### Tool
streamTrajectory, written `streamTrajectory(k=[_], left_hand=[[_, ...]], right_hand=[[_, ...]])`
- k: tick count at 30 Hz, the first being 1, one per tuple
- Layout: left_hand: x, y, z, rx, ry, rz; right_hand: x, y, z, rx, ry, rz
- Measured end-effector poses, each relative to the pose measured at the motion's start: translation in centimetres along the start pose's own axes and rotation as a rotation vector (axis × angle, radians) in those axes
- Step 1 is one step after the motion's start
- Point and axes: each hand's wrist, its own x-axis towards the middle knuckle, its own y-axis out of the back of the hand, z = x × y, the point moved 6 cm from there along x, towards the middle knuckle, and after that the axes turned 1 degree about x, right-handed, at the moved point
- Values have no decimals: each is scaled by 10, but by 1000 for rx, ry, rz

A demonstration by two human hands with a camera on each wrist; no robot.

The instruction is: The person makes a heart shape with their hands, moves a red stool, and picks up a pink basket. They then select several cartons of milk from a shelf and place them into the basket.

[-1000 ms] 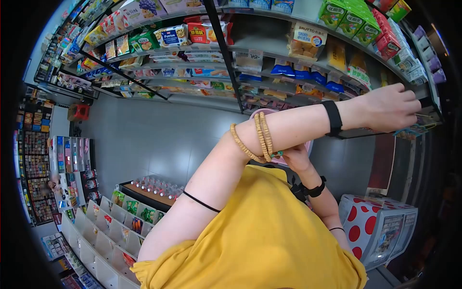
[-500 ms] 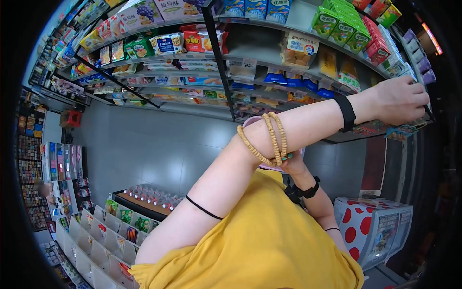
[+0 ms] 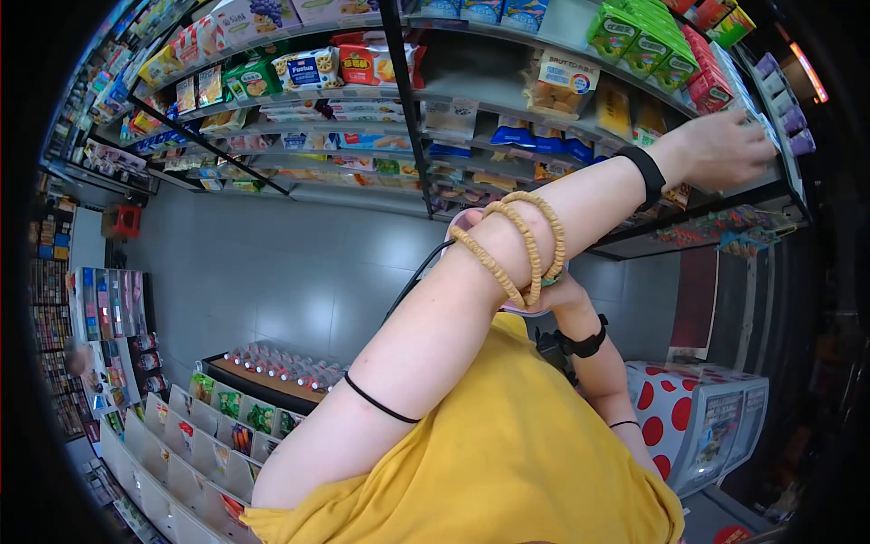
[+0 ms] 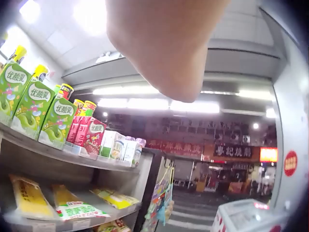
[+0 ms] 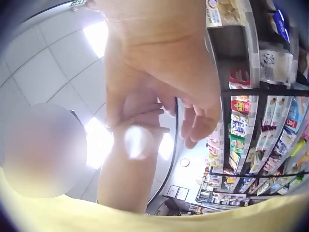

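My left arm stretches across the head view to the upper right. Its hand (image 3: 729, 152) is slightly blurred, with loosely curled fingers and nothing in them, in front of the shelf's right end. Strings of tan beads (image 3: 509, 238) circle that arm near the elbow. Beneath them my right hand (image 3: 569, 295) comes up close to the beads; the forearm hides most of its fingers. A pink thing (image 3: 459, 224) shows partly behind the elbow. In the right wrist view the right hand (image 5: 159, 63) has bent fingers, and I cannot tell whether they hold anything.
Shelves carry green cartons (image 3: 643, 45), a Brutto snack bag (image 3: 562, 82) and other packets. Grey floor (image 3: 299, 245) lies between them and white snack bins (image 3: 181, 444). A red-dotted cabinet (image 3: 698, 417) stands at right. A black cord (image 3: 419, 272) runs beside the left elbow.
My left hand rises to the right, then draws back left, its fingers loosening. The bead strings spread wider along the forearm. A black cord comes into view by the elbow.
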Motion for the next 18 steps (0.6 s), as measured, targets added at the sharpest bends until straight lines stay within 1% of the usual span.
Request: streamTrajectory(k=[1,2,4,5,7,9,10,13,14,18], left_hand=[[-5,0,6,-3,-76,-22],[-13,0,14,41,-172,-55],[-25,3,15,69,-204,-60],[-31,4,17,78,-220,-63],[-44,1,17,154,-306,-160],[-57,-1,15,193,-394,-245],[-64,-3,12,175,-396,-247],[-81,-6,5,242,-429,-290],[-87,-6,3,249,-443,-344],[-108,-8,-4,272,-472,-398]], right_hand=[[-3,-1,0,-72,-39,22],[-7,-6,-11,-283,44,62],[-13,-40,-61,-708,221,131],[-19,-48,-73,-822,189,131],[-35,-55,-95,-1051,125,136],[-39,-79,-128,-1120,314,383],[-40,-90,-140,-1146,412,508],[-26,-108,-154,-1211,560,506],[-24,-111,-154,-1250,527,523],[-17,-124,-151,-1183,534,445]])
